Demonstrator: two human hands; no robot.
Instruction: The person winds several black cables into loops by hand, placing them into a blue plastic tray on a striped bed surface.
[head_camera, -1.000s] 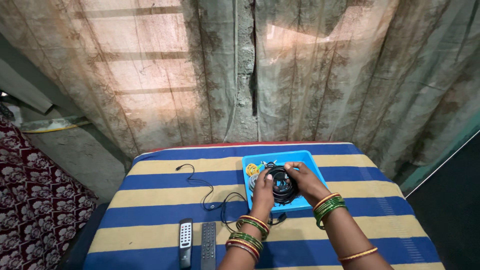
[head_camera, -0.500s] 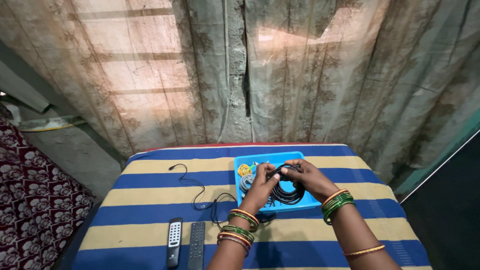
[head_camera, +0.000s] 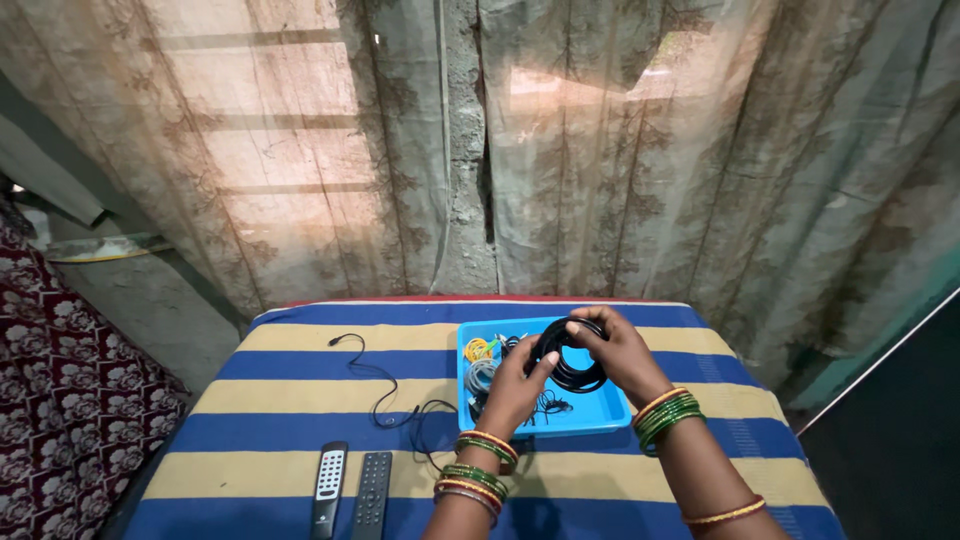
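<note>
Both hands on one coil of black cable (head_camera: 570, 360), held up just above the blue tray (head_camera: 605, 412). Left hand (head_camera: 515, 388) grips the coil's near-left side, thumb pointing up against the loops. Right hand (head_camera: 620, 352) wraps the far-right side, fingers curled over the top of the ring. Hands sit close together, each closed on the coil, coil tilted toward the camera.

Tray sits on a table covered with a blue and yellow striped cloth (head_camera: 300, 400), toward the back centre. Inside the tray: a small yellow cable bundle (head_camera: 481, 348) at the back left, a grey cable bundle (head_camera: 480, 376) just in front of it, loose black wire ends under the coil.

Thin black wire (head_camera: 378, 385) trails loose across the cloth left of the tray, plug end toward the back. Two remotes side by side at the front left edge: grey-faced remote (head_camera: 327, 487) and black remote (head_camera: 372, 492), just apart. Patterned curtain (head_camera: 600, 150) hangs behind the table.
</note>
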